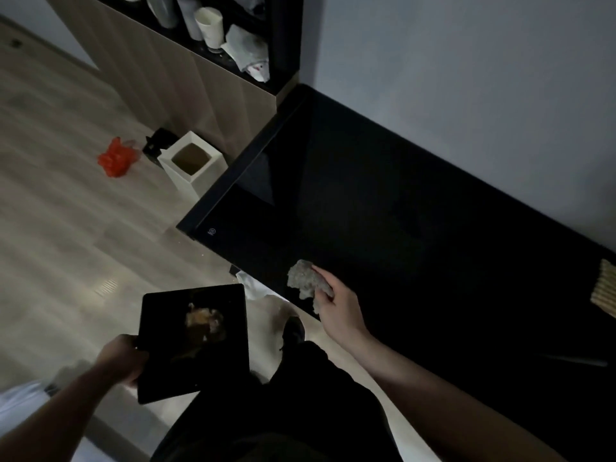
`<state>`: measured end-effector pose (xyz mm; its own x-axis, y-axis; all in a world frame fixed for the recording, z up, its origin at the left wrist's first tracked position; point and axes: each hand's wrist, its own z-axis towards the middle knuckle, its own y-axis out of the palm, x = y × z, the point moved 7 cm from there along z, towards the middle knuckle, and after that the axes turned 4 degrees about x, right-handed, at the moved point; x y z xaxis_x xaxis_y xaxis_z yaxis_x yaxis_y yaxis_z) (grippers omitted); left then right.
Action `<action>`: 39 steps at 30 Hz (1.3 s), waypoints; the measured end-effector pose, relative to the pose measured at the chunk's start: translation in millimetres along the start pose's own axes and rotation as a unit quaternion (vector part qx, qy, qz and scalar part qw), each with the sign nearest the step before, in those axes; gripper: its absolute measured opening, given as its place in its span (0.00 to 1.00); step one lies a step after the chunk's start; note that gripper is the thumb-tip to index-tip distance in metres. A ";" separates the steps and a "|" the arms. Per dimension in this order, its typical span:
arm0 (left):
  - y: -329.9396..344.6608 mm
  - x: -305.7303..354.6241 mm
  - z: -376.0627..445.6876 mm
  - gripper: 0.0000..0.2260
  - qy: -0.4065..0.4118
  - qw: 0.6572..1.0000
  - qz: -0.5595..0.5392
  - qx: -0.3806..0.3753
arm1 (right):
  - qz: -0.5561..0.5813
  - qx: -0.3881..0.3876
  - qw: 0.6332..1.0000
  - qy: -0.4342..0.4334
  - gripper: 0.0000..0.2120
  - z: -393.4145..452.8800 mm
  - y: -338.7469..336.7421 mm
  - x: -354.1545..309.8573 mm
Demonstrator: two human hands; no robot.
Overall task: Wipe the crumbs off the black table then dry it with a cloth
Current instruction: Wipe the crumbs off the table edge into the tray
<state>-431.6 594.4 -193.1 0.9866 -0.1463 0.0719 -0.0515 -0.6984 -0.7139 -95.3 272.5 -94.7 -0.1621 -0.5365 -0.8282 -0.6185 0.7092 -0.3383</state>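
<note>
The black table (383, 201) runs from the upper middle to the right of the head view, along a grey wall. My right hand (340, 303) rests near the table's front edge and grips a crumpled grey cloth (305, 278) pressed on the surface. My left hand (125, 356) holds a black square tray (166, 368) by its left edge, out over the floor beside the table. A small heap of brownish crumbs (203, 323) lies on the tray. In the dim light I cannot make out crumbs on the tabletop.
A white square bin (191, 161) stands on the floor by the table's far corner, with a red plastic bag (115, 158) to its left. A shelf (213, 65) with a white cup (210, 25) and rags is behind. A slatted mat (605, 288) lies at the table's right.
</note>
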 end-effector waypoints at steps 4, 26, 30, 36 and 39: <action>-31.4 10.0 20.7 0.09 0.015 1.000 0.025 0.004 | -0.028 -0.021 0.999 -0.030 0.22 35.4 17.0 -37.7; -188.6 27.8 233.1 0.09 0.134 0.976 0.160 -0.067 | 0.034 0.232 0.970 0.071 0.26 17.2 171.0 -94.8; -222.7 65.5 233.3 0.09 0.166 0.960 0.222 -0.033 | 0.064 0.261 0.960 0.079 0.27 18.5 173.9 -99.0; -257.1 107.4 257.0 0.11 0.186 0.933 0.308 0.017 | 0.068 0.249 0.963 0.073 0.23 47.1 165.4 -103.2; -276.9 138.0 276.2 0.14 0.213 0.918 0.331 0.043 | 0.072 0.238 0.967 0.061 0.25 70.3 162.2 -115.3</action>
<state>-238.4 961.1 -177.9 0.5924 -0.7926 -0.1442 -0.5875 -0.3025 -0.7505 -122.8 481.6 -85.5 -0.3271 -0.4452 -0.8335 -0.1631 0.8954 -0.4143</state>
